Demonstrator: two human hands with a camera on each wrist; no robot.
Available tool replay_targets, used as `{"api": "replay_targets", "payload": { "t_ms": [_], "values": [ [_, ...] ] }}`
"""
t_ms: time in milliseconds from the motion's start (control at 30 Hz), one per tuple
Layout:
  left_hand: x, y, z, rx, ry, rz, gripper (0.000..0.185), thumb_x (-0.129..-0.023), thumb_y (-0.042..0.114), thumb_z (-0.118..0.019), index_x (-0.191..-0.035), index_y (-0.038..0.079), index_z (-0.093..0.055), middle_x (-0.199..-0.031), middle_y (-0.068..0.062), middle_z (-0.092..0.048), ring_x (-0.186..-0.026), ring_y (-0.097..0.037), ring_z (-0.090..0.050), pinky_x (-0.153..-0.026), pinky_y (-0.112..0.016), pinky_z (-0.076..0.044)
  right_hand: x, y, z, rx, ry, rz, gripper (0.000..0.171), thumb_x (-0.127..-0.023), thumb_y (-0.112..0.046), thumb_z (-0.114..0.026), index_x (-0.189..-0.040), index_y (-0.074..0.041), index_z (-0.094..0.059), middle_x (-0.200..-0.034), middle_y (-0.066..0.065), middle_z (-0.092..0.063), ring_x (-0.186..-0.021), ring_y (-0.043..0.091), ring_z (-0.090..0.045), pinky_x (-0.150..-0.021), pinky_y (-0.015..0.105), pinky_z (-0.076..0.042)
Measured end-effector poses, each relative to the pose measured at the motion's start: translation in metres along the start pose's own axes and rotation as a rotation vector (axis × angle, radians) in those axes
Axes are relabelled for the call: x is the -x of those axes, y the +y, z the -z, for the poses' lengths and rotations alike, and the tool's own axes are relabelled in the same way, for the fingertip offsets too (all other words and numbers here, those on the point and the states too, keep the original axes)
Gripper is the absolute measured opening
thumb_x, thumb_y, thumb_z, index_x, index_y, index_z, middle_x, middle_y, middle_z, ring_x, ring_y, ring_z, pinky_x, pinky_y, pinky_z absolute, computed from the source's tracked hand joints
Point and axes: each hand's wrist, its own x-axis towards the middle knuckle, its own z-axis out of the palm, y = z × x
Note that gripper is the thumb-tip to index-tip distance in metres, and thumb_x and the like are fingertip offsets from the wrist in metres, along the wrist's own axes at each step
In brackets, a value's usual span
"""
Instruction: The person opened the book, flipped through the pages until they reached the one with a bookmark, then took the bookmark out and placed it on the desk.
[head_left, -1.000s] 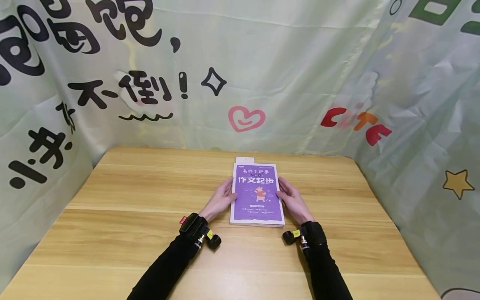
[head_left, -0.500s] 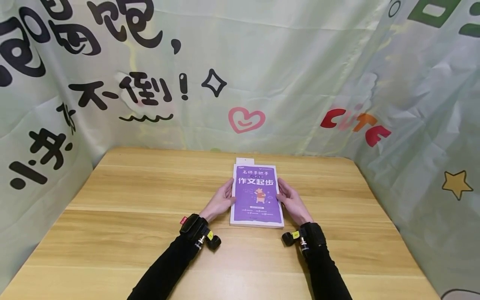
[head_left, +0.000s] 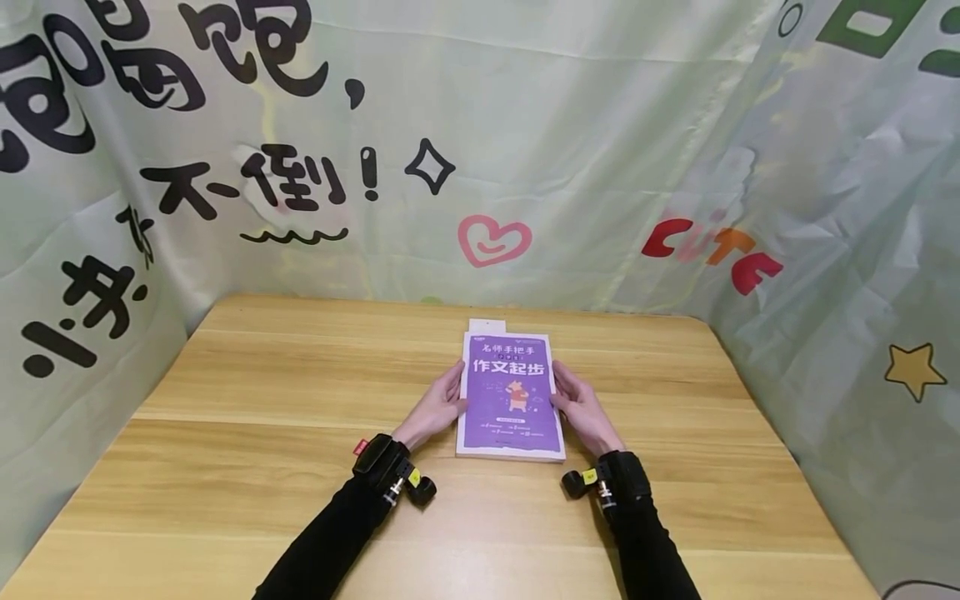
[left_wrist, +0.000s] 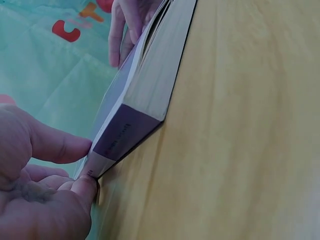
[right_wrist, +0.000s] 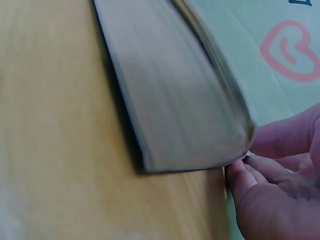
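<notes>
Item: one purple paperback book (head_left: 512,396), lying flat and cover up on the wooden counter (head_left: 240,433), toward the far middle of the surface. The cover carries white Chinese title characters and a small cartoon figure. A white card or slip (head_left: 487,326) shows from under the book's far edge.

Left hand (head_left: 435,407): set against the book's left long edge, the spine side. In the left wrist view the thumb and a fingertip (left_wrist: 85,186) pinch the spine corner; the book's purple spine (left_wrist: 122,132) and the cream page block are plain there. Grip: narrow, closed on the book's edge.

Right hand (head_left: 579,406): set against the book's right long edge, the page side. In the right wrist view the fingertips (right_wrist: 236,176) touch the lower corner of the page block, thumb above it. Grip: narrow, holding the book's edge.

Both forearms wear black sleeves (head_left: 330,533), each with a black wrist strap and a small camera mount (head_left: 411,482).

Surroundings: a pale green cloth backdrop (head_left: 570,125) hangs behind and along both sides of the counter, printed with black Chinese characters, a pink heart (head_left: 493,238), red and orange letters (head_left: 708,250) and a yellow star (head_left: 915,369).
</notes>
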Motion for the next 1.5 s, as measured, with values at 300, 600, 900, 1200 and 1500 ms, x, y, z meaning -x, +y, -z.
{"api": "replay_targets", "payload": {
  "t_ms": [300,600,900,1200,1500],
  "values": [
    [0.008,-0.002,0.003,-0.029,0.000,-0.003,0.078,-0.093,-0.010,-0.049,-0.159,-0.003,-0.009,-0.168,-0.022,-0.007,-0.156,-0.036,-0.015,-0.128,-0.047,-0.016,0.003,0.001,-0.006,0.015,0.009,0.013,0.070,-0.098,0.011,-0.038,-0.160,0.001,-0.007,-0.170,0.019,-0.004,-0.158,0.035,-0.010,-0.129,0.044,-0.015],
    [0.019,-0.002,0.006,0.013,-0.002,-0.018,0.077,-0.092,-0.011,-0.049,-0.158,-0.005,-0.010,-0.167,-0.025,-0.008,-0.156,-0.039,-0.015,-0.128,-0.049,-0.017,0.011,-0.003,-0.015,0.018,0.007,0.001,0.069,-0.098,0.012,-0.038,-0.159,0.003,-0.007,-0.169,0.019,-0.003,-0.158,0.035,-0.011,-0.129,0.044,-0.016],
    [0.029,-0.005,0.010,0.009,0.000,-0.016,0.077,-0.093,-0.010,-0.049,-0.159,-0.004,-0.011,-0.168,-0.023,-0.009,-0.156,-0.038,-0.016,-0.128,-0.049,-0.017,0.015,-0.001,-0.022,0.056,0.015,0.009,0.069,-0.098,0.010,-0.040,-0.160,0.002,-0.011,-0.169,0.018,-0.007,-0.157,0.035,-0.014,-0.128,0.043,-0.018],
    [0.039,-0.006,0.013,0.022,0.006,-0.018,0.076,-0.093,-0.009,-0.050,-0.159,-0.004,-0.011,-0.168,-0.023,-0.009,-0.155,-0.040,-0.016,-0.127,-0.050,-0.018,0.022,-0.001,-0.029,0.083,0.016,0.009,0.068,-0.098,0.009,-0.041,-0.160,0.002,-0.012,-0.169,0.018,-0.009,-0.157,0.035,-0.016,-0.127,0.043,-0.019],
    [0.049,-0.006,0.015,0.006,0.009,-0.017,0.076,-0.093,-0.009,-0.050,-0.158,-0.004,-0.011,-0.167,-0.023,-0.009,-0.155,-0.040,-0.017,-0.127,-0.050,-0.019,0.027,0.000,-0.035,0.077,0.003,0.034,0.071,-0.096,0.011,-0.042,-0.159,0.003,-0.011,-0.169,0.020,-0.009,-0.156,0.034,-0.017,-0.127,0.041,-0.018]
  ]
}}
